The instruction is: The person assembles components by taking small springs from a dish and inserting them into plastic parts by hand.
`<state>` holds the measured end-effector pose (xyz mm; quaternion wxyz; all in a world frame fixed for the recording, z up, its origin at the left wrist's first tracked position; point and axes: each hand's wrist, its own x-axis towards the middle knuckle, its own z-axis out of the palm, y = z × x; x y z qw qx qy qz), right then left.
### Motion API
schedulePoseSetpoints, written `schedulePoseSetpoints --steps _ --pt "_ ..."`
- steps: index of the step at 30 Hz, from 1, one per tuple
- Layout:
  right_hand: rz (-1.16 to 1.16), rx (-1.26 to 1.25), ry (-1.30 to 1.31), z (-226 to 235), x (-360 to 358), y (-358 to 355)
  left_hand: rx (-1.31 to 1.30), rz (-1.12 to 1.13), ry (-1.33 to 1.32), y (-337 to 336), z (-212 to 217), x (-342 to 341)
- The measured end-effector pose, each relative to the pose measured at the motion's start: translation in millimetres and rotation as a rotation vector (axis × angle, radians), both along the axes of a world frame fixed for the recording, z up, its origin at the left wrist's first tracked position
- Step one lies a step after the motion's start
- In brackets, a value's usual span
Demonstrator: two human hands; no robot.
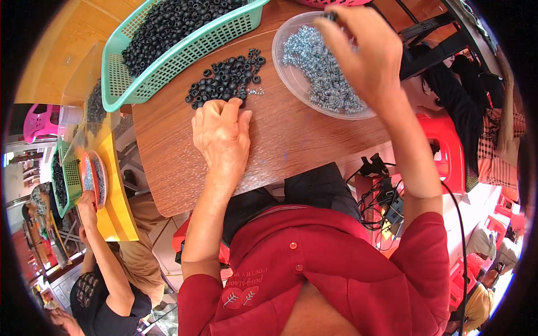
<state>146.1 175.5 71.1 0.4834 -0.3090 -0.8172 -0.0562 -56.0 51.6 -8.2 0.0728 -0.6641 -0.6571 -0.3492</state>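
Note:
My left hand rests on the brown wooden table with its fingers curled down at the near edge of a loose pile of small black round pieces with holes. What lies under those fingertips is hidden. Raised above the far rim of a clear round plastic tub, my right hand pinches one dark round piece between thumb and finger. Many small silvery coil springs fill the tub. Next to the black pile lie a few loose springs.
A green plastic basket heaped with black pieces stands at the far left. Further left, a co-worker's hand touches a tub at a yellow table. Red stools and tangled black cables are at the right.

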Motion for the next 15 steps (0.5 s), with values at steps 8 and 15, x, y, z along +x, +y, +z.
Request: schedulePoseSetpoints --steps 8,15 --pt "-0.240 -0.067 -0.018 33.3 0.7 90.2 -0.043 0.024 0.198 17.4 -2.7 4.1" --pt "-0.289 -0.048 -0.191 18.0 8.6 163.4 -0.110 0.000 0.178 22.9 -3.1 6.5"
